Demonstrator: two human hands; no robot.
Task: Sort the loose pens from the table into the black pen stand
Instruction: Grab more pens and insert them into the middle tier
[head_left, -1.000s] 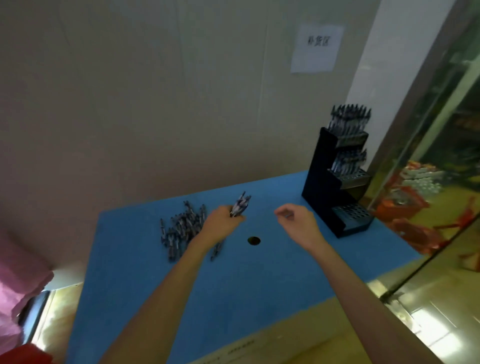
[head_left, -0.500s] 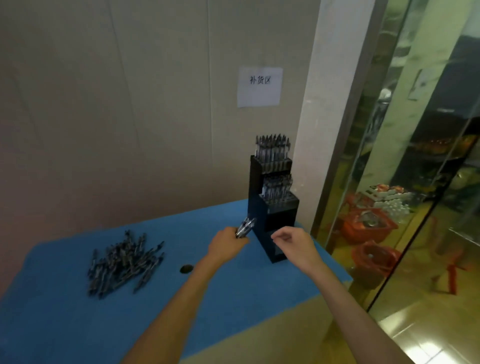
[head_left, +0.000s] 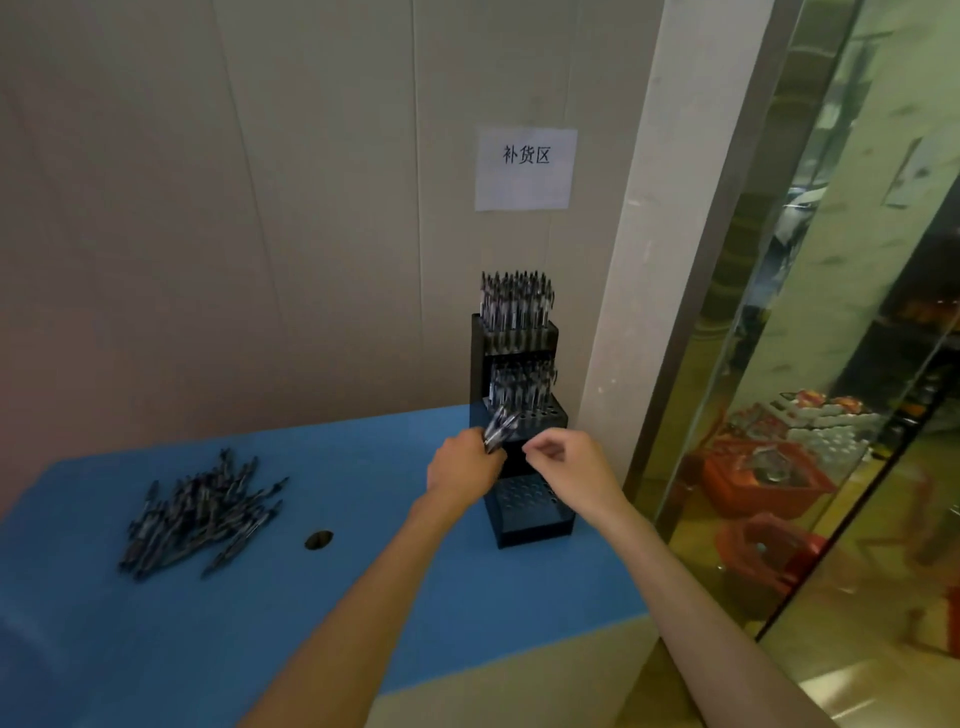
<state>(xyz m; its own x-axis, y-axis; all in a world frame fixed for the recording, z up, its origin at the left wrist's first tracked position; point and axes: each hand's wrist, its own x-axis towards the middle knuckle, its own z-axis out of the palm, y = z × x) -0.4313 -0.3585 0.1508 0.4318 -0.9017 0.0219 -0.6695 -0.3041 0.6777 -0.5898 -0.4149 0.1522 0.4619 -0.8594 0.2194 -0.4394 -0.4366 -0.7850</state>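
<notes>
The left hand (head_left: 462, 470) grips a bunch of pens (head_left: 500, 427) just before the black pen stand (head_left: 524, 457), so the right hand (head_left: 569, 465), fingers curled empty beside it, can pick singles

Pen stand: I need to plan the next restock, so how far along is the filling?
Done: the pen stand's top tier is full and the middle tier partly filled. In hand: the left hand grips a bunch of pens beside the right hand. Left: the bottom tier and the pile on the table.
</notes>
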